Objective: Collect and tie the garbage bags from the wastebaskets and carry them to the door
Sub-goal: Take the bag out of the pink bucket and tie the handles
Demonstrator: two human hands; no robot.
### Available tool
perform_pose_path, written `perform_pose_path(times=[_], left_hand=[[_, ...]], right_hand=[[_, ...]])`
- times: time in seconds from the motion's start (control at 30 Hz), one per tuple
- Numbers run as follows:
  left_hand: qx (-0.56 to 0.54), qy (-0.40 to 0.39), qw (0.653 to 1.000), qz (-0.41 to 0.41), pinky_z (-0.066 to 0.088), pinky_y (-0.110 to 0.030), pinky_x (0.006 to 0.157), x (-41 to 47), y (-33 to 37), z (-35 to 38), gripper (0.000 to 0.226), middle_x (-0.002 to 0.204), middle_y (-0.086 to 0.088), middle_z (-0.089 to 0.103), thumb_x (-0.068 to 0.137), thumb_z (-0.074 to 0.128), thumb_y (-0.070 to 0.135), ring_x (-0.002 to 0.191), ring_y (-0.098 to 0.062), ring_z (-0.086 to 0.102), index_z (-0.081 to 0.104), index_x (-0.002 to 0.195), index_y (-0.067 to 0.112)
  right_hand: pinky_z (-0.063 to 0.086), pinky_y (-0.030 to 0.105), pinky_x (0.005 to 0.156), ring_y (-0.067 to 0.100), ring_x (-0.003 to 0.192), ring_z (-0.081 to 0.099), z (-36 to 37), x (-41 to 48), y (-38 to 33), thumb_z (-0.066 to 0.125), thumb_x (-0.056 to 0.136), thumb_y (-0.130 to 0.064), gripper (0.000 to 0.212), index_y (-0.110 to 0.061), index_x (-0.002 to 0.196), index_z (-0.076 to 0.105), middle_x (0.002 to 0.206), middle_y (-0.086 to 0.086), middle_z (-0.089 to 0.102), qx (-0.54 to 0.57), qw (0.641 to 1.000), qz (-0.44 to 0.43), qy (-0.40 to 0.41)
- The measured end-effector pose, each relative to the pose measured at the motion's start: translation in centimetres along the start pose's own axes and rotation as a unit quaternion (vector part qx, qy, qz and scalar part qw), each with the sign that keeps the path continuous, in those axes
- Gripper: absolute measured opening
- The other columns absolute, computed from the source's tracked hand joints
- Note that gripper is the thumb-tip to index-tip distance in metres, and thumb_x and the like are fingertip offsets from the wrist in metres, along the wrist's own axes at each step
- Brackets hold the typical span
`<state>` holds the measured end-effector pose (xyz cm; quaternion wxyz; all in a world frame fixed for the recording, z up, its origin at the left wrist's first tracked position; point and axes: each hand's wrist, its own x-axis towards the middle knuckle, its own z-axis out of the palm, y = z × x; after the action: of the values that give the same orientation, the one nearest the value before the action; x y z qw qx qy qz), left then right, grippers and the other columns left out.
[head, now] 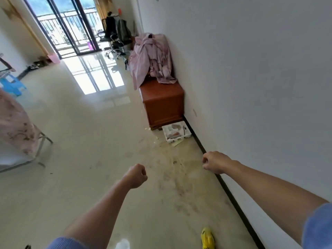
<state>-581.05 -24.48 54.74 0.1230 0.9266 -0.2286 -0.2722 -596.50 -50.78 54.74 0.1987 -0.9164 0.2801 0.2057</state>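
Left hand (137, 176): arm stretched forward over the floor (80, 123); fingers curled into a fist, holding nothing.
Right hand (214, 162): held out beside the white wall (251, 69), above the black skirting (224, 184); fingers curled in, gripping nothing.
Pink wastebasket (53, 58): far end of the room, on the floor at the left of the sliding glass door (71, 29), well apart from both hands; too small to tell whether a bag lines it.
Wooden chest (162, 103): against the wall, a heap of pink cloth (151, 56) piled on its far half.
White foam tray (175, 132): on the floor, touching the chest's near end.
Office chair (116, 44): beyond the chest, near the door.
Blue stool (11, 86): left edge.
Floral-covered bed (14, 126): left edge, nearer than the stool.
Yellow shoe (207, 238): bottom of view, on stained floor.
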Motion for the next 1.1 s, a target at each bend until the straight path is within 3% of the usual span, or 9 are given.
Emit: perform_pose_path(times=[0.13,0.23,0.4,0.5,0.7,0.9,1.1], left_hand=[[-0.066,0.022,0.994,-0.083,0.051,-0.035,0.067,5.6,-2.0,-4.3,0.005,0.082,-0.01,0.06,0.087,0.061,0.018,0.069,-0.023,0.054,0.062,0.084,0.013],[-0.111,0.049,0.985,-0.125,0.048,-0.028,0.063,8.8,-4.0,-7.7,0.01,0.075,-0.008,0.065,0.084,0.061,0.022,0.062,-0.022,0.057,0.059,0.074,0.023],[-0.158,0.06,0.964,-0.204,0.045,-0.024,0.062,11.2,-10.3,-11.7,0.005,0.082,-0.009,0.068,0.085,0.061,0.023,0.067,-0.022,0.06,0.064,0.084,0.019],[-0.17,0.062,0.952,-0.248,0.044,-0.025,0.066,13.2,-15.6,-13.8,0.015,0.095,-0.013,0.07,0.086,0.059,0.022,0.073,-0.022,0.058,0.068,0.095,0.013],[-0.205,0.054,0.933,-0.292,0.04,-0.019,0.045,19.9,-26.3,-20.2,0.01,0.078,-0.008,0.063,0.088,0.058,0.019,0.066,-0.022,0.06,0.064,0.092,0.012],[-0.217,0.112,0.919,-0.309,0.043,-0.024,0.068,24.2,-35.1,-30.1,0.02,0.102,-0.013,0.071,0.088,0.059,0.02,0.076,-0.021,0.057,0.068,0.101,0.009],[-0.256,0.145,0.879,-0.376,0.043,-0.023,0.07,25.5,-45.8,-35.5,0.019,0.107,-0.014,0.07,0.088,0.059,0.02,0.076,-0.02,0.055,0.069,0.101,0.01]], right_hand=[[0.054,0.037,0.089,0.021,0.099,0.063,-4.8,9.8,-5.7,0.059,0.091,-0.032,0.029,-0.017,0.115,0.065,0.115,0.004,0.066,-0.014,0.998,-0.058,-0.03],[0.054,0.035,0.087,0.021,0.099,0.062,-8.0,16.4,-11.4,0.059,0.093,-0.032,0.028,-0.018,0.116,0.064,0.117,0.002,0.064,-0.039,0.992,-0.118,-0.035],[0.05,0.029,0.079,0.022,0.101,0.06,-9.6,24.2,-22.0,0.055,0.095,-0.034,0.031,-0.022,0.123,0.06,0.122,0.003,0.059,-0.12,0.969,-0.208,-0.062],[0.05,0.029,0.075,0.021,0.093,0.059,-8.9,28.8,-28.1,0.056,0.094,-0.037,0.03,-0.024,0.12,0.059,0.12,0.003,0.058,-0.152,0.955,-0.243,-0.074],[0.048,0.028,0.079,0.023,0.102,0.061,-9.2,37.6,-42.0,0.056,0.092,-0.039,0.031,-0.027,0.121,0.06,0.122,0.001,0.061,-0.165,0.943,-0.277,-0.081],[0.051,0.03,0.085,0.022,0.102,0.062,-11.2,44.3,-56.9,0.057,0.091,-0.037,0.031,-0.027,0.119,0.061,0.119,-0.002,0.065,-0.157,0.93,-0.322,-0.087],[0.049,0.028,0.087,0.022,0.107,0.061,-9.0,50.1,-72.4,0.056,0.092,-0.038,0.033,-0.024,0.122,0.06,0.122,0.001,0.064,-0.226,0.879,-0.405,-0.113]])
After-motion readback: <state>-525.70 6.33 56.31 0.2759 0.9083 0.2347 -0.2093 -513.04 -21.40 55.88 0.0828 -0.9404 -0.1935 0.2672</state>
